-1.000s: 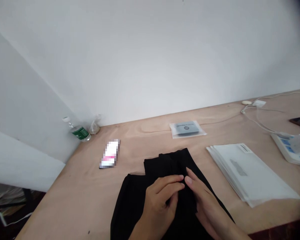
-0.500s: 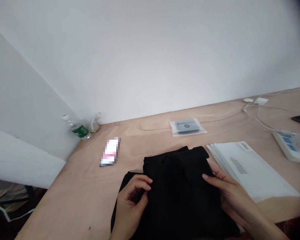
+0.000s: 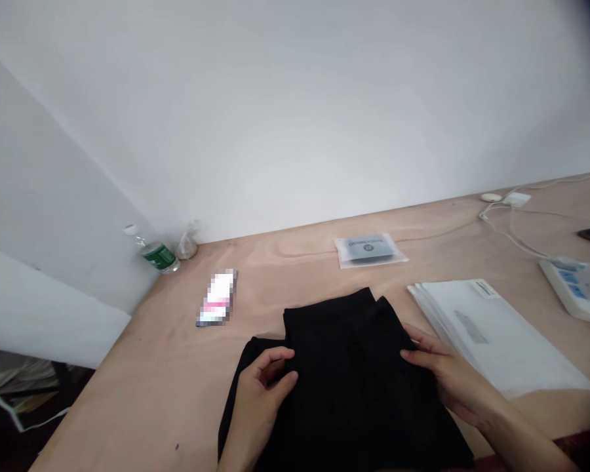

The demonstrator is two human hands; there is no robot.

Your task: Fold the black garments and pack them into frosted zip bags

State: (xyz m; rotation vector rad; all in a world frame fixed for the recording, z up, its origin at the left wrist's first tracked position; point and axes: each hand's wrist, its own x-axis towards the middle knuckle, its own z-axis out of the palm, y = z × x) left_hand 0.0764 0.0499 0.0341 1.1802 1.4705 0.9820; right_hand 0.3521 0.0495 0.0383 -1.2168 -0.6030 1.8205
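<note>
A folded black garment (image 3: pixel 354 387) lies on the table in front of me, its layers stacked and its exact kind unclear. My left hand (image 3: pixel 265 387) has thumb and bent index finger at the left edge of the upper layer, with fabric between and under the fingertips. At the opposite edge, my right hand (image 3: pixel 447 373) grips the cloth, thumb on top and the other fingers partly hidden beneath. The upper right corner of the cloth rises to a point. Another black layer shows beneath my left hand.
To the right lies a stack of white plastic mailing bags (image 3: pixel 501 334). Behind the garment is a clear packet (image 3: pixel 371 250). A phone (image 3: pixel 217 298), a green-labelled bottle (image 3: pixel 160 255) and a small tied bag (image 3: pixel 187 246) are at left; a power strip (image 3: pixel 575 285) with cables is far right.
The garment's upper right flap, folded over and bunched before, now lies smoother with a pointed corner. Both hands stay at its sides, barely shifted.
</note>
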